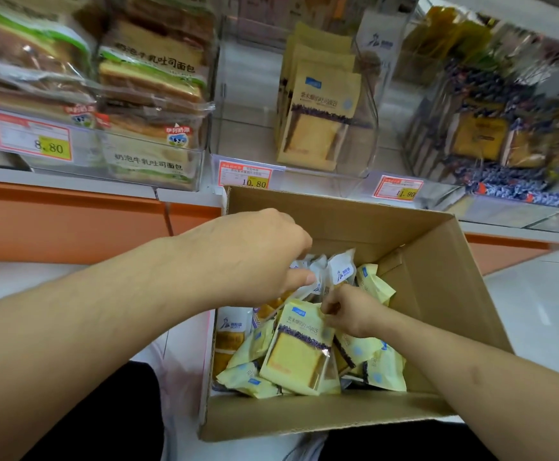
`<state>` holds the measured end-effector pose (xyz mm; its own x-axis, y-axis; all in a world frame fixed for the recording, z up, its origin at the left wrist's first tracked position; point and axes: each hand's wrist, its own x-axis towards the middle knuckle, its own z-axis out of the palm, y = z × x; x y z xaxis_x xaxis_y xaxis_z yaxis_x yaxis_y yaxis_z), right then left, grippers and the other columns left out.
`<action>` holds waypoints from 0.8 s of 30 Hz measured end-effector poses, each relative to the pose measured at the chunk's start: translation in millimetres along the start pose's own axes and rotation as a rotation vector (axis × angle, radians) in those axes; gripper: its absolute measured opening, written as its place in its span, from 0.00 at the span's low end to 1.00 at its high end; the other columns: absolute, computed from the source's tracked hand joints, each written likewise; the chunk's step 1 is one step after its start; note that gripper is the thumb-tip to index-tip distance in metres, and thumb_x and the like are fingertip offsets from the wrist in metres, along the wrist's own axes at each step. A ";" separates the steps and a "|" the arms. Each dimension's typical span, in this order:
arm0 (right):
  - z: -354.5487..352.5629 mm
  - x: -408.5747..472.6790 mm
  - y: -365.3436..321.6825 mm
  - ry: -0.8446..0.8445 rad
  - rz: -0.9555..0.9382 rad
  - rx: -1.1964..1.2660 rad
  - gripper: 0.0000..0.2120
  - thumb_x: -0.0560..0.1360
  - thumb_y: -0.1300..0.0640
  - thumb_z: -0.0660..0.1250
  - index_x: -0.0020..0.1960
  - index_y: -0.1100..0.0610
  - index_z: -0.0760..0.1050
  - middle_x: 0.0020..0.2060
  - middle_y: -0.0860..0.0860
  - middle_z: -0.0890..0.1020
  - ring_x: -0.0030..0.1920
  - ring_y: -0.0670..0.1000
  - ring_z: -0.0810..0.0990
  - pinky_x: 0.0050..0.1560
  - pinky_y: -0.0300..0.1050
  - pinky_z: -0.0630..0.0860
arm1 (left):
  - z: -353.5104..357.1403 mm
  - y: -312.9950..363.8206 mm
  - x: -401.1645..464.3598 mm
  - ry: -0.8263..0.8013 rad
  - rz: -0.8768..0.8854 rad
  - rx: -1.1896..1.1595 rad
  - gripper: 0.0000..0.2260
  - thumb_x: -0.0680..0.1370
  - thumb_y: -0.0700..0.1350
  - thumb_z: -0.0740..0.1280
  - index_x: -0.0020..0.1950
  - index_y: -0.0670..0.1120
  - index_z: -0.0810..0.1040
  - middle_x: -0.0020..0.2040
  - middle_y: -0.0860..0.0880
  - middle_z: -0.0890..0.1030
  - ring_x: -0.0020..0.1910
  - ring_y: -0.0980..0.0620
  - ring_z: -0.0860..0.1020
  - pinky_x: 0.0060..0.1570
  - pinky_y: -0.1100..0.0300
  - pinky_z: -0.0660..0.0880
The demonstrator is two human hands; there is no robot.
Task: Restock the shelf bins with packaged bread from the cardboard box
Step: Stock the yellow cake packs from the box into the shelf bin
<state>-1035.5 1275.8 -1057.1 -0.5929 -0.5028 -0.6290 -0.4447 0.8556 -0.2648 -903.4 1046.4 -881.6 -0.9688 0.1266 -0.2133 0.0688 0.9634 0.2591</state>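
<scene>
An open cardboard box (437, 277) stands below the shelf, holding several yellow bread packets and a few white ones. My left hand (254, 257) reaches into the box and grips white bread packets (338, 267) at their tops. My right hand (351, 311) pinches the top edge of a yellow bread packet (298, 351) that lies on the pile. On the shelf, a clear bin (354, 161) in the middle holds a row of the same yellow packets (318, 128) upright, with empty room on its left side.
A clear bin (158, 154) of green-labelled toast loaves sits at the left, another bin (490, 128) of purple-trimmed packets at the right. Price tags (244, 176) hang on the shelf front. An orange panel (72, 221) runs below the shelf; white floor at the right.
</scene>
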 end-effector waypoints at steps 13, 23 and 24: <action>-85.1 -58.3 -50.5 0.012 -0.233 0.231 0.06 0.78 0.59 0.72 0.44 0.51 0.80 0.37 0.48 0.86 0.37 0.50 0.82 0.45 0.50 0.81 | -17.1 -14.0 5.2 0.015 -0.052 -0.096 0.18 0.80 0.63 0.65 0.66 0.58 0.77 0.62 0.58 0.80 0.60 0.55 0.77 0.61 0.52 0.78; -183.1 -127.9 -69.7 0.447 -0.581 0.663 0.05 0.81 0.68 0.69 0.50 0.61 0.82 0.45 0.59 0.87 0.48 0.63 0.85 0.52 0.58 0.84 | -41.9 -16.1 12.9 0.226 -0.087 -0.564 0.25 0.71 0.53 0.80 0.65 0.62 0.76 0.57 0.66 0.83 0.57 0.66 0.80 0.60 0.56 0.79; -187.2 -130.2 -70.1 0.500 -0.610 0.666 0.05 0.80 0.68 0.70 0.50 0.60 0.83 0.45 0.57 0.87 0.49 0.61 0.85 0.54 0.58 0.83 | -44.3 -16.1 13.3 0.273 -0.082 -0.599 0.25 0.71 0.51 0.81 0.65 0.62 0.77 0.57 0.65 0.83 0.57 0.65 0.81 0.61 0.55 0.79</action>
<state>-1052.8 1258.3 -819.8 -0.6702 -0.7375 0.0836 -0.3917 0.2558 -0.8838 -928.0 1022.1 -846.8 -0.9962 -0.0824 -0.0286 -0.0760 0.6594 0.7479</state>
